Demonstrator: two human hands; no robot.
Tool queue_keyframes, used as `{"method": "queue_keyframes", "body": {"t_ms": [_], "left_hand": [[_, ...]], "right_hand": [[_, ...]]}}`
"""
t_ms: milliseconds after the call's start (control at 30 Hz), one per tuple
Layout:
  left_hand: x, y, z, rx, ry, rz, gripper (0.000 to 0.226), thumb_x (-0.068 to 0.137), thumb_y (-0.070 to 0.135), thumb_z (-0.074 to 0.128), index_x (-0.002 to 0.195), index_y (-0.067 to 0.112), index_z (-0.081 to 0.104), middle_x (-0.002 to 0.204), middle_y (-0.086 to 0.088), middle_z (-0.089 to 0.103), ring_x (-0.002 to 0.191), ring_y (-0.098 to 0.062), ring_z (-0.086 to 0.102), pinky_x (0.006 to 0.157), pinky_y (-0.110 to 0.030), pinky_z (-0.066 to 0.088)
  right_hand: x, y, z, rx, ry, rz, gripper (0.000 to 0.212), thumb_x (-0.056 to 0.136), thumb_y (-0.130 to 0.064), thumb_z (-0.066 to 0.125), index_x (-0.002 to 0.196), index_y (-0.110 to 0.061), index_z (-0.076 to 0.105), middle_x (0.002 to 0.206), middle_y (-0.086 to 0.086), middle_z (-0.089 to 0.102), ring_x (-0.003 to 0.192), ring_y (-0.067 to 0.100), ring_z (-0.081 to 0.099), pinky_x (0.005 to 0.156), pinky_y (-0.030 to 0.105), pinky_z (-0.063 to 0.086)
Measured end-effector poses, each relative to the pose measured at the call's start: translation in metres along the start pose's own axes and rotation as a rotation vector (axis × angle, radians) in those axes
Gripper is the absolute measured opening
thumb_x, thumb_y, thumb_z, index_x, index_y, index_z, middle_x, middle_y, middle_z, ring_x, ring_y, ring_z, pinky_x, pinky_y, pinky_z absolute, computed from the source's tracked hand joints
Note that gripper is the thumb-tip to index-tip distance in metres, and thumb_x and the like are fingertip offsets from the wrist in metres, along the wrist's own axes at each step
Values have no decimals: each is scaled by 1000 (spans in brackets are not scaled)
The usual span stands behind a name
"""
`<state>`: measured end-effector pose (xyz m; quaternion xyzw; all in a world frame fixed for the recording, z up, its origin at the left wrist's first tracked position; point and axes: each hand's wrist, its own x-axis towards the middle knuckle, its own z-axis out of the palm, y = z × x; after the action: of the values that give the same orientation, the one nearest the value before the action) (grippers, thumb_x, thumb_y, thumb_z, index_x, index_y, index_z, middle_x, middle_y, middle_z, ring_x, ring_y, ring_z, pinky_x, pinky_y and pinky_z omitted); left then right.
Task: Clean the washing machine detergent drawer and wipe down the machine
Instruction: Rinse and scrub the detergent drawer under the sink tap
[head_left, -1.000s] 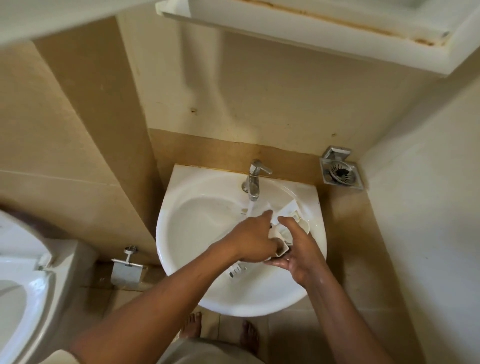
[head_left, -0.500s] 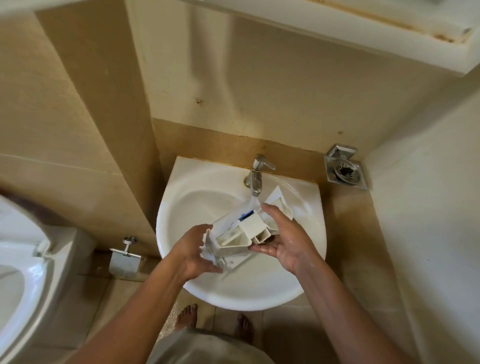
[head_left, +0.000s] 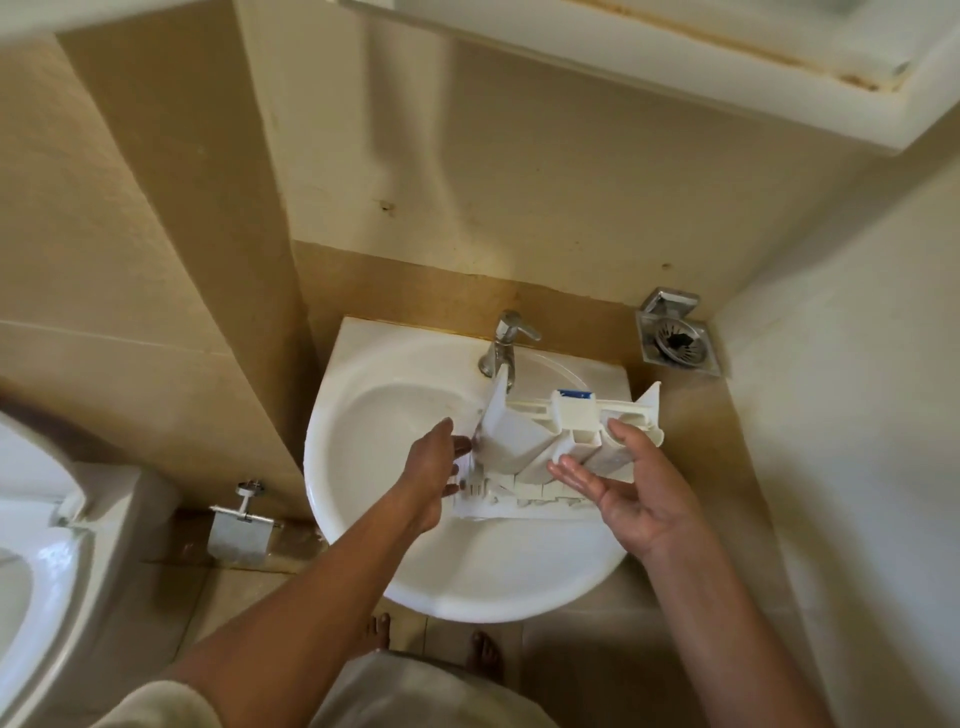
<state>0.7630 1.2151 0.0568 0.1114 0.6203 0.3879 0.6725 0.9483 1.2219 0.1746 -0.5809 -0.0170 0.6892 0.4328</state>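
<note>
You are standing at the white sink (head_left: 467, 597) with the detergent drawer (head_left: 519, 441) held above the bowl, just in front of the chrome tap (head_left: 501, 348). The drawer lies crosswise, left to right, tipped so that its moulded underside and ribbed edge face you. One pointed corner rises close to the spout, and the other end reaches out past the basin's right rim. A small blue label (head_left: 574, 395) shows on its top edge. Your left hand (head_left: 434, 467) is at the drawer's left end, back of the hand up, fingertips touching the plastic. You cannot tell from here whether it truly clasps the end or only steadies it. Your right hand (head_left: 639, 493) is palm up and spread, its straight fingers (head_left: 569, 475) under the drawer's right half and the thumb (head_left: 626, 436) lifted alongside, so it cradles the piece rather than gripping it. That palm looks wet. In the corner to the right of the tap sits a square metal floor drain (head_left: 678, 340). To the left, a toilet (head_left: 31, 571) shows at the frame's edge, with a metal paper holder (head_left: 239, 535) on the wall between it and the sink. Your bare feet (head_left: 483, 654) stand on the tiles below the basin.
</note>
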Motion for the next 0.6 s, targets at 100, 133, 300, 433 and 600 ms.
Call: {"method": "queue_keyframes", "body": {"t_ms": [100, 133, 300, 433, 600], "left_hand": [[12, 5, 3, 47, -27, 41, 51, 108, 38, 30, 133, 6, 62, 138, -5, 60, 118, -21, 44, 103, -40, 31], [16, 7, 5, 31, -48, 37, 49, 108, 37, 32, 132, 6, 62, 138, -5, 60, 119, -21, 45, 103, -40, 32], [42, 11, 10, -132, -114, 11, 40, 108, 35, 38, 124, 5, 59, 135, -10, 61, 122, -32, 58, 112, -47, 41], [49, 17, 22, 28, -88, 46, 43, 107, 37, 34, 125, 11, 64, 132, 0, 62, 126, -24, 48, 103, -41, 35], [57, 20, 26, 45, -67, 55, 40, 105, 37, 40, 117, 13, 68, 127, -9, 65, 109, -25, 56, 93, -36, 44]], "right_hand": [[-7, -3, -1, 124, 15, -24, 15, 93, -7, 65, 92, -7, 50, 98, 32, 52, 112, 61, 56, 103, 50, 50], [-8, -2, -1, 153, 20, -32, 14, 93, -6, 64, 92, -7, 50, 98, 32, 51, 113, 61, 54, 104, 50, 49], [-6, 12, 4, 256, 61, -93, 12, 92, -4, 63, 94, -8, 52, 101, 27, 53, 114, 60, 53, 101, 51, 51], [-4, 18, 10, 308, 79, -113, 17, 91, -7, 64, 105, -9, 55, 110, 25, 54, 93, 51, 60, 98, 49, 54], [-3, 24, 11, 357, 48, -133, 35, 91, -8, 63, 123, -10, 52, 113, 26, 53, 104, 55, 58, 97, 49, 55]]}}
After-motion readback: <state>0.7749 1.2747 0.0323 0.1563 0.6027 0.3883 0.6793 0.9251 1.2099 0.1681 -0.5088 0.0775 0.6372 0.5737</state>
